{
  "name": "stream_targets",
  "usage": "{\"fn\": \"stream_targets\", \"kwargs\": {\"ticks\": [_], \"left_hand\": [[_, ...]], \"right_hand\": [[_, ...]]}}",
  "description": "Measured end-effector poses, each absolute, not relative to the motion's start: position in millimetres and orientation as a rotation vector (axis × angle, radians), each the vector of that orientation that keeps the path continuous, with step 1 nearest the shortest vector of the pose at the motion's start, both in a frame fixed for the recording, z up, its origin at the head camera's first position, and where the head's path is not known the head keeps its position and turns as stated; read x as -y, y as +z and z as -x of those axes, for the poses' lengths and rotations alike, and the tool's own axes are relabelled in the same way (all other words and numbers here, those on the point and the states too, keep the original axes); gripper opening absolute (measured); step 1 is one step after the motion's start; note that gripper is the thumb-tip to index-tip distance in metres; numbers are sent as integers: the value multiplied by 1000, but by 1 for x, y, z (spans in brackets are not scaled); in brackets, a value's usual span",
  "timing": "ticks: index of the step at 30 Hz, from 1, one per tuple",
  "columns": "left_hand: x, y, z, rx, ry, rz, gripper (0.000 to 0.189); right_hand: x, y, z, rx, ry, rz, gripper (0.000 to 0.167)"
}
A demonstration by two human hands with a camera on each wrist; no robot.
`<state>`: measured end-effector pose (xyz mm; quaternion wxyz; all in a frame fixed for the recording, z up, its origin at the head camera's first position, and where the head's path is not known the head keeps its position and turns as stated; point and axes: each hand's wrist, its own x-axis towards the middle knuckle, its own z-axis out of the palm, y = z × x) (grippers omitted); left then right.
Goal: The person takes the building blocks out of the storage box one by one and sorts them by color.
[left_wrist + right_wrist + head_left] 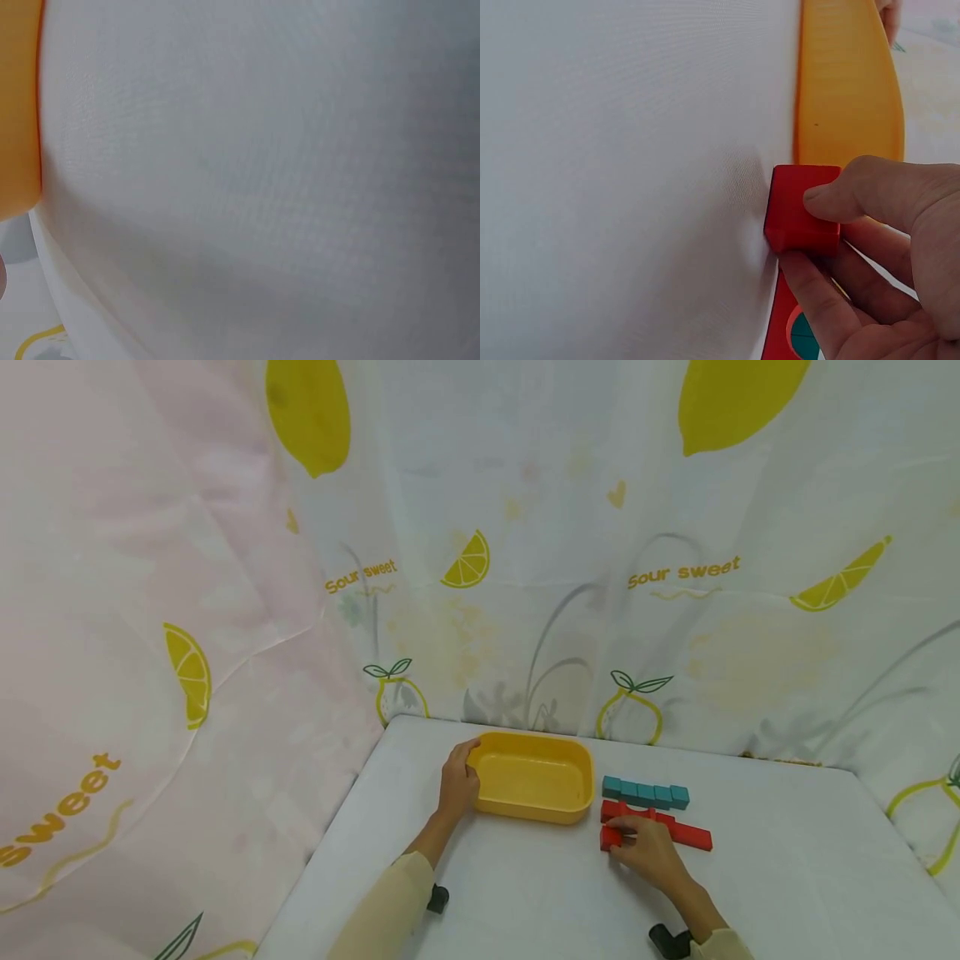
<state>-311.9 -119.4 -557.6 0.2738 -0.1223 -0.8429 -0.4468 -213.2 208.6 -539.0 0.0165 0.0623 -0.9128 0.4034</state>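
My left hand (459, 781) holds the left end of a yellow plastic tub (528, 768), its fingers over the rim. In the left wrist view only the tub's outer wall (19, 112) shows at the edge. With thumb and fingers, my right hand (647, 847) pinches a small red block (799, 206) low over the white table. Just behind that hand lies a row of red blocks (690, 836), one with an arched cut-out, partly hidden by the fingers. Farther back, several teal cubes (645, 793) stand side by side, right of the tub.
The table (525, 885) has a white cover. Behind it and along its left side hangs a pale curtain (525, 635) with lemon prints. A black strap piece (670, 942) sits at the right wrist.
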Motion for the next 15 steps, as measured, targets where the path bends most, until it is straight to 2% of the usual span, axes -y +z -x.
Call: {"fn": "stream_targets", "kwargs": {"ticks": [15], "left_hand": [[118,-555,311,2245,-1198,347,54]], "right_hand": [[-211,-533,209,2833,1244,-207,39]]}}
